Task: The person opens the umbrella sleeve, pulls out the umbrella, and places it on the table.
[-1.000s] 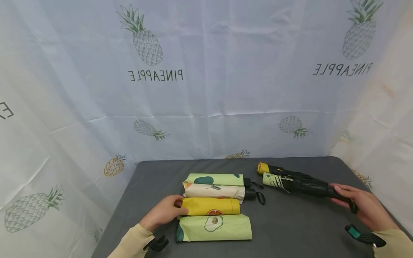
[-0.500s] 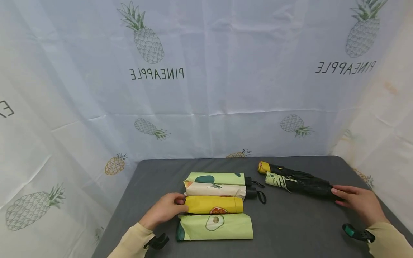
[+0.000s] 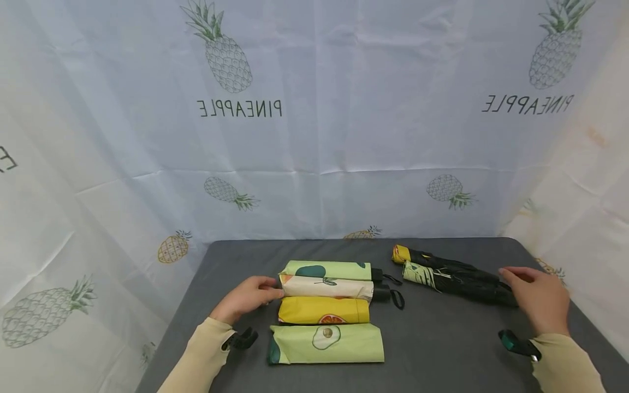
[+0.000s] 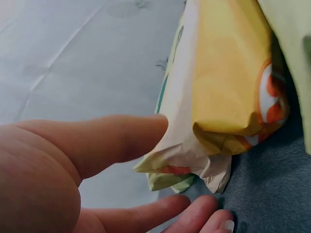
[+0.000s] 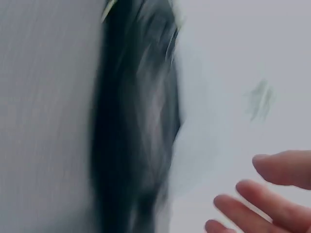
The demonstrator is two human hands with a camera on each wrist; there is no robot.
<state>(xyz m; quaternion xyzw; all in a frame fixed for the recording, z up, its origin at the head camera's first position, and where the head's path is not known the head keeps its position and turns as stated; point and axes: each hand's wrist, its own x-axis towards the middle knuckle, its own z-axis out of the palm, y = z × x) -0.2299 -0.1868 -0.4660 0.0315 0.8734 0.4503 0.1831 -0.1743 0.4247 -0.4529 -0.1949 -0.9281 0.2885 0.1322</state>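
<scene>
In the head view my left hand (image 3: pixel 248 298) is at the left end of a cream umbrella sleeve (image 3: pixel 324 287), from which a black handle sticks out. Its thumb and fingers are spread around that end in the left wrist view; contact is unclear. A yellow sleeve (image 3: pixel 323 311) with an orange-slice print lies alongside, and a light green sleeved umbrella (image 3: pixel 339 271) lies behind. My right hand (image 3: pixel 539 300) hovers beside the near end of a black folded umbrella (image 3: pixel 472 288) with a pale green tip. Its fingers are parted and hold nothing in the right wrist view.
A flat light green sleeve (image 3: pixel 351 345) with an avocado print lies nearest on the dark grey table (image 3: pixel 427 349). A second black umbrella (image 3: pixel 444 262) with a yellow tip lies behind the first. A pineapple-print curtain (image 3: pixel 319 136) rises behind the table.
My right hand has let go of the black umbrella's handle and drawn back off it. My left hand has left the yellow sleeve's end and shifted back to the cream one.
</scene>
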